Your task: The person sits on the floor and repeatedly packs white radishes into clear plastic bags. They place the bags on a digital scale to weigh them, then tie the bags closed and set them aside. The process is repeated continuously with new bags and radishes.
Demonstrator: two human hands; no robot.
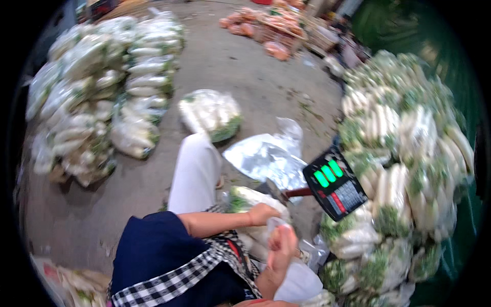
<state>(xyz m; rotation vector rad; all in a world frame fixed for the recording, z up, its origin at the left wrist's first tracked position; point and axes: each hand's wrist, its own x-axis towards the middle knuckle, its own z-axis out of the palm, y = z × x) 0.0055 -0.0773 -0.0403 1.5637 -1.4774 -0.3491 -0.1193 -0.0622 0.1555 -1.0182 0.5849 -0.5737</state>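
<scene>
Between my knees stands a clear plastic bag of white radishes (253,197) with green tops, partly hidden by my arms. My left hand (262,214) is closed at the gathered plastic bag neck (274,222) above it. Close by, my right hand (282,243) pinches the same plastic; its fingers are blurred. Just beyond my hands a digital scale display (335,184) with lit green digits tilts on a reddish post (298,192). The scale's platform is mostly hidden under the radishes.
Empty clear plastic bags (268,155) lie on the concrete floor ahead. One bagged radish bundle (210,113) sits beyond my knee. Stacked radish bags rise at left (145,88) and right (387,184). Bagged carrots (278,28) and a basket are farther off. Radishes (82,284) lie lower left.
</scene>
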